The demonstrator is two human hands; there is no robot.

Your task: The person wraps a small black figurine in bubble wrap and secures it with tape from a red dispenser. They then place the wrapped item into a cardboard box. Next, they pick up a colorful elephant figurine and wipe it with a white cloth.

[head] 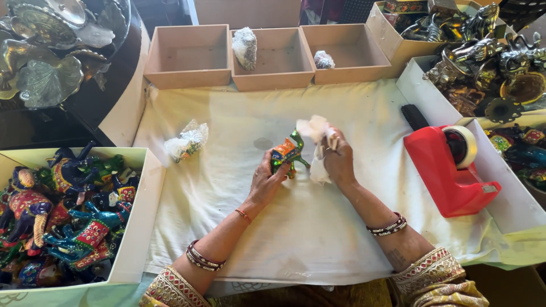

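Observation:
My left hand [266, 181] grips a small green painted animal figurine [287, 154] with orange and blue patterns, holding it upright over the white cloth [318, 227]. My right hand [338, 159] holds a piece of white tissue paper [316, 132] against the figurine's front side. Both hands meet at the middle of the table. Bangles circle both wrists.
A white box [136, 227] of painted animal figurines sits at left. A red tape dispenser [449, 170] stands at right. Three brown trays [281, 57] line the far edge, two holding wrapped items. A wrapped bundle [186, 140] lies on the cloth. Metal figurines [483, 51] fill boxes at the far right.

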